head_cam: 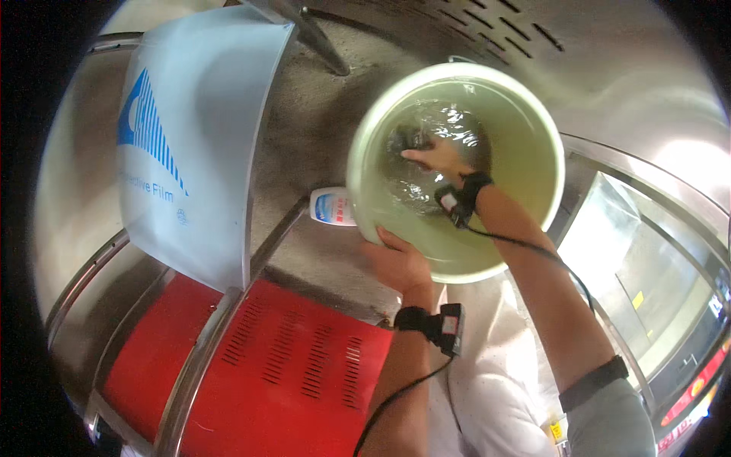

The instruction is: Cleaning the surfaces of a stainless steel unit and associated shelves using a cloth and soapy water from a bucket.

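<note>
A pale green plastic bucket [525, 188] is tipped so its mouth faces me, with rippling water [414, 188] inside. My left hand [400, 265] grips its near rim, thumb over the edge and fingers on the outside. Down in the bucket, my right hand [440, 159] reaches to the water, one digit pointing left. Something dark [408, 137] lies against its fingers; glare and water hide what it is and whether it is held. Both wrists wear black straps with small cabled devices.
Beside the bucket's left side lies a white plastic bottle [331, 207] with a printed label. A film-covered panel [200, 131] stands at the left, above red slotted panels [297, 354]. Metal tube legs [280, 234] cross the floor. Slotted sheet metal [514, 34] is at the top.
</note>
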### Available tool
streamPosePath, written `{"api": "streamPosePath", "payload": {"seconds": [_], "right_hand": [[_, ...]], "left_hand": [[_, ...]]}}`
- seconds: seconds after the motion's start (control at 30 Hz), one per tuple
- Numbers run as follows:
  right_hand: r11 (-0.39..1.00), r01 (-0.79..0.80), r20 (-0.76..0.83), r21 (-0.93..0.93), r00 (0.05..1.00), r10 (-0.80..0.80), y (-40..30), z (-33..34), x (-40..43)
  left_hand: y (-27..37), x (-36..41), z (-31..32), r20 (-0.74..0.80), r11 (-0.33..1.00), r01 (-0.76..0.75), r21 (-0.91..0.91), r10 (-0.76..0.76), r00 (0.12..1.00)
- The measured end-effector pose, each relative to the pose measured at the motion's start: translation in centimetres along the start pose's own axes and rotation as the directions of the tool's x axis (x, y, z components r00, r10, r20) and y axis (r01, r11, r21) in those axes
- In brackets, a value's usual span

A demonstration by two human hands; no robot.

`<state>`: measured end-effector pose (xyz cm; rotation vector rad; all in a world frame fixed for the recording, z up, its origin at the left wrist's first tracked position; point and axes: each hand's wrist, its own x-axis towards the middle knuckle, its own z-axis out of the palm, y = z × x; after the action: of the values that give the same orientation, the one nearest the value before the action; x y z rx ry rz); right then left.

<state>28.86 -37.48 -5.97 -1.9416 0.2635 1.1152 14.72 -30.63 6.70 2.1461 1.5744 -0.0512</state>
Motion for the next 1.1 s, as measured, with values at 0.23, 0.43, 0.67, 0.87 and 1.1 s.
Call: {"api": "streamPosePath", "payload": {"seconds": [0.23, 0.43, 0.67, 0.87, 1.1], "right_hand": [[0.937, -0.085, 0.216, -0.338, 0.962, 0.165, 3.8, -5.6, -8.0], [0.684, 0.010, 0.063, -0.730, 0.997, 0.053, 4.0, -6.8, -5.3], [0.692, 0.068, -0.069, -0.719, 0.983, -0.169, 4.2, -2.5, -2.1], [0.880, 0.352, 0.271, -0.320, 0.924, -0.271, 4.8, 0.4, -10.4], [0.790, 0.479, 0.144, -0.383, 0.876, -0.461, -1.1, -8.7, -20.4]], "left_hand": [[-0.9, -0.2, 0.8, 0.015, 0.990, -0.109, 0.089, 0.108, 0.994], [-0.7, 0.3, -0.1, -0.013, 0.998, -0.055, 0.021, 0.055, 0.998], [0.7, -0.8, 0.4, 0.043, 0.996, 0.001, 0.094, -0.005, 0.999], [-1.0, 0.8, -1.2, 0.053, 0.987, -0.127, -0.098, 0.132, 0.990], [1.2, -5.4, -7.3, 0.320, 0.766, -0.630, -0.130, 0.634, 0.704]]}}
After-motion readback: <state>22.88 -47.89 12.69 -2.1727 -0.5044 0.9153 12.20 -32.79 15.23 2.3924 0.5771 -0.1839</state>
